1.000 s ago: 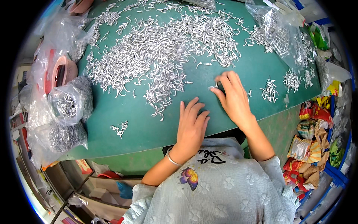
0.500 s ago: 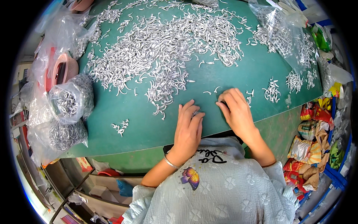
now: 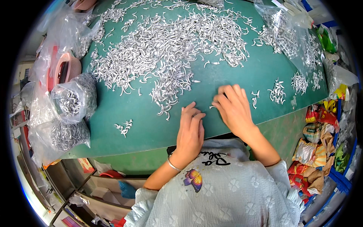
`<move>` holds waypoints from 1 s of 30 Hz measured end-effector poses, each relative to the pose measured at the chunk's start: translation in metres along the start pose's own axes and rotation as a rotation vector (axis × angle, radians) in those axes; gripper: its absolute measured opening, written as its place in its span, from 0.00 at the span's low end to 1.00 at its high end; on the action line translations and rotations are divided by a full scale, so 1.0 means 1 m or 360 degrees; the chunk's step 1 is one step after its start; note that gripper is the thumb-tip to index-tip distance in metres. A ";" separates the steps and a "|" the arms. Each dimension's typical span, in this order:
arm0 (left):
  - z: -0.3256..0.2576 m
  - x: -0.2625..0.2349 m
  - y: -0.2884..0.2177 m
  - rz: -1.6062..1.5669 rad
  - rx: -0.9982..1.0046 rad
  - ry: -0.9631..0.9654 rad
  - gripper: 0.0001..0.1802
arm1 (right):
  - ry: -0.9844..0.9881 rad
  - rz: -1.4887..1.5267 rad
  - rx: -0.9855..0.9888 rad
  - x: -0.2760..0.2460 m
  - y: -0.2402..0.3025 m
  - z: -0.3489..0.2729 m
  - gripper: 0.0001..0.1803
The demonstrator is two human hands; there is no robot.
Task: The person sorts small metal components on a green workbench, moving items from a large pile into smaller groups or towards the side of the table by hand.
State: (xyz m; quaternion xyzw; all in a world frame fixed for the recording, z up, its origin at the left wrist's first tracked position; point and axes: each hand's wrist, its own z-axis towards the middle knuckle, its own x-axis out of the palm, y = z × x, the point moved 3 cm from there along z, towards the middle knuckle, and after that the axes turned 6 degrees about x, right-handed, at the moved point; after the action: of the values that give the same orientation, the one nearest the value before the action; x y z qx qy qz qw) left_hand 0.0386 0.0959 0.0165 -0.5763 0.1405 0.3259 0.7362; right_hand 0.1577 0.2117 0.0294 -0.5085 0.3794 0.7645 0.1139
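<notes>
My left hand [image 3: 190, 130] rests at the table's near edge with its fingers bent inward; what lies under them is hidden. To its right, my right hand [image 3: 235, 111] is slightly blurred, its fingertips curled down against the tabletop. A small curved silver metal piece [image 3: 211, 107] shows at the tips of its thumb and forefinger, between the two hands. Ahead of both hands spreads a large heap of the same curved metal pieces [image 3: 166, 49]. A few loose pieces [image 3: 254, 99] lie just right of my right hand.
The green table [image 3: 151, 132] bears small piles of pieces [image 3: 278, 91] at right and a little group [image 3: 124, 128] at left. Clear bags of metal rings [image 3: 68, 134] and a pink basket [image 3: 72, 68] line the left edge. A clear bag of parts [image 3: 289, 41] lies far right.
My right hand has shifted left and its fingers have spread over the two loose pieces that lay ahead of it. One piece now shows nearer my left hand, which has hardly moved.
</notes>
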 end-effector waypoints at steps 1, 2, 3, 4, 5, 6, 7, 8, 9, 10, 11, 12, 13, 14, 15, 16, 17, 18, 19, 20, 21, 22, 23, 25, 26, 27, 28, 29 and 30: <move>-0.002 0.000 0.001 0.0003 -0.0004 -0.0010 0.18 | 0.0067 -0.0015 -0.0015 -0.005 0.000 -0.009 0.13; -0.003 -0.002 0.001 0.0007 -0.0008 -0.0014 0.18 | 0.0079 0.0048 0.0007 -0.009 -0.003 -0.016 0.14; -0.003 -0.002 0.000 0.0009 -0.0011 -0.0018 0.18 | 0.0090 0.0108 0.0029 -0.014 -0.006 -0.022 0.14; -0.003 -0.002 -0.001 0.0012 -0.0014 -0.0022 0.18 | 0.0101 0.0168 0.0051 -0.018 -0.007 -0.024 0.14; -0.003 -0.001 -0.001 0.0012 -0.0033 -0.0041 0.18 | 0.0032 0.0210 0.0057 -0.016 -0.003 -0.023 0.14; -0.001 0.000 -0.001 0.0007 -0.0035 -0.0042 0.18 | -0.0055 0.0248 0.0082 -0.014 0.007 -0.019 0.14; 0.000 0.001 -0.002 0.0006 -0.0038 -0.0047 0.18 | -0.0142 0.0287 0.0101 -0.011 0.016 -0.014 0.13; 0.001 0.001 -0.002 0.0006 -0.0035 -0.0041 0.18 | -0.0106 0.0259 -0.0006 -0.004 0.019 -0.011 0.12; 0.001 0.001 -0.002 0.0004 -0.0032 -0.0044 0.18 | -0.0103 0.0223 -0.0005 0.001 0.015 -0.013 0.11; 0.000 0.001 -0.001 0.0001 -0.0028 -0.0045 0.18 | -0.0102 0.0186 -0.0002 0.006 0.010 -0.016 0.11; 0.001 0.002 0.000 0.0015 -0.0010 -0.0035 0.17 | -0.0101 0.0148 0.0003 0.009 0.005 -0.019 0.10; -0.001 0.001 0.002 0.0032 -0.0009 -0.0034 0.17 | -0.0178 0.0060 0.0032 0.005 -0.003 -0.024 0.08; -0.003 0.001 0.002 0.0050 -0.0005 -0.0032 0.17 | -0.0225 0.0000 0.0110 -0.001 -0.013 -0.030 0.08; -0.003 0.001 0.002 0.0036 -0.0016 -0.0034 0.17 | -0.0308 -0.0023 0.0166 -0.007 -0.024 -0.036 0.08; -0.004 0.001 0.002 0.0020 -0.0029 -0.0041 0.17 | -0.0384 -0.0107 0.0235 -0.016 -0.033 -0.040 0.10; -0.004 0.001 0.001 0.0011 -0.0044 -0.0045 0.17 | -0.0428 -0.0223 0.0271 -0.024 -0.040 -0.044 0.10; -0.004 0.000 0.000 0.0006 -0.0051 -0.0042 0.17 | -0.0483 -0.0338 0.0292 -0.031 -0.048 -0.045 0.11; -0.003 -0.001 0.000 0.0003 -0.0051 -0.0036 0.17 | -0.0514 -0.0371 0.0310 -0.036 -0.053 -0.046 0.12; -0.002 -0.001 -0.001 0.0002 -0.0053 -0.0032 0.17 | -0.0544 -0.0402 0.0326 -0.040 -0.056 -0.045 0.13; -0.002 -0.002 -0.001 0.0007 -0.0058 -0.0036 0.17 | -0.0455 -0.0233 0.0327 -0.042 -0.058 -0.041 0.17; -0.002 -0.001 -0.001 0.0007 -0.0058 -0.0035 0.17 | -0.0462 -0.0236 0.0337 -0.044 -0.055 -0.031 0.18; -0.002 0.000 0.000 0.0009 -0.0057 -0.0031 0.18 | -0.0471 -0.0237 0.0348 -0.043 -0.048 -0.015 0.19; -0.002 0.002 0.000 0.0018 -0.0055 -0.0025 0.17 | -0.0479 -0.0237 0.0358 -0.039 -0.044 0.001 0.20; -0.001 0.002 -0.001 0.0041 -0.0055 -0.0009 0.17 | -0.0523 -0.0287 0.0368 -0.024 -0.048 0.035 0.23; -0.002 0.002 -0.001 0.0041 -0.0055 -0.0009 0.17 | -0.0546 -0.0313 0.0376 -0.020 -0.050 0.042 0.24; -0.002 0.003 -0.001 0.0039 -0.0059 -0.0017 0.17 | -0.0460 -0.0259 0.0313 -0.016 -0.049 0.042 0.23; -0.002 0.002 0.000 0.0037 -0.0062 -0.0024 0.17 | -0.0374 -0.0206 0.0251 -0.010 -0.046 0.039 0.21; -0.001 0.001 0.000 0.0039 -0.0049 -0.0021 0.16 | -0.0289 -0.0155 0.0190 -0.006 -0.042 0.035 0.20; -0.003 0.000 -0.001 0.0041 -0.0053 -0.0022 0.16 | -0.0187 -0.0049 0.0125 -0.005 -0.040 0.027 0.15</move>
State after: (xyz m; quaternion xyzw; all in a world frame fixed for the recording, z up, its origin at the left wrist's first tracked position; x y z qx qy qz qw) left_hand 0.0396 0.0935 0.0160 -0.5843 0.1374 0.3416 0.7232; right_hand 0.1635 0.2594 0.0206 -0.4638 0.3939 0.7756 0.1677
